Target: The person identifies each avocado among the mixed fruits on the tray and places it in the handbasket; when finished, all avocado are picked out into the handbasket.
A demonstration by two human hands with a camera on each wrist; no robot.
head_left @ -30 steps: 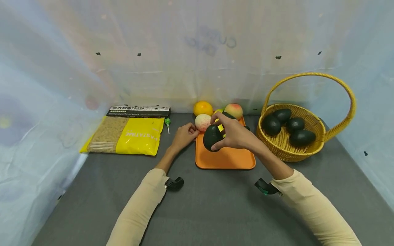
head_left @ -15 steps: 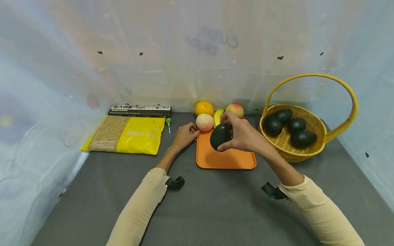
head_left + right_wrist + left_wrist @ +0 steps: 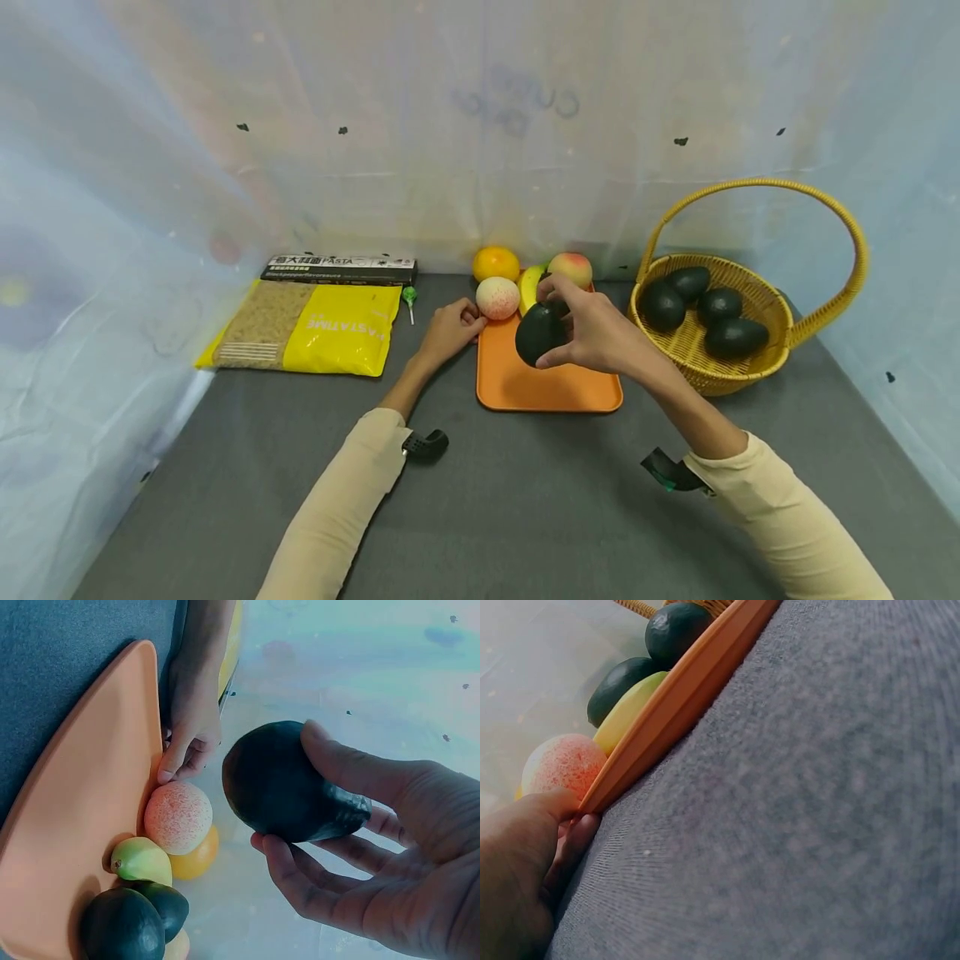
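Observation:
My right hand holds a dark green avocado above the orange tray, thumb on one side and fingers on the other. In the right wrist view that avocado is seen from the side, well apart from the tray. My left hand pinches the tray's left edge between thumb and finger, beside a speckled pink-white peach. Behind the right hand, a yellow banana is partly hidden. Two more avocados lie by the banana; the nearer avocado shows in the right wrist view.
An orange and a second peach sit at the tray's back. To the right stands a wicker basket with several avocados and a tall handle. On the left lie a yellow pasta bag, a black pasta box and a green lollipop.
The right hand has moved slightly to the right over the tray with the avocado in its grip, exposing the banana. The left hand stays at the tray's edge.

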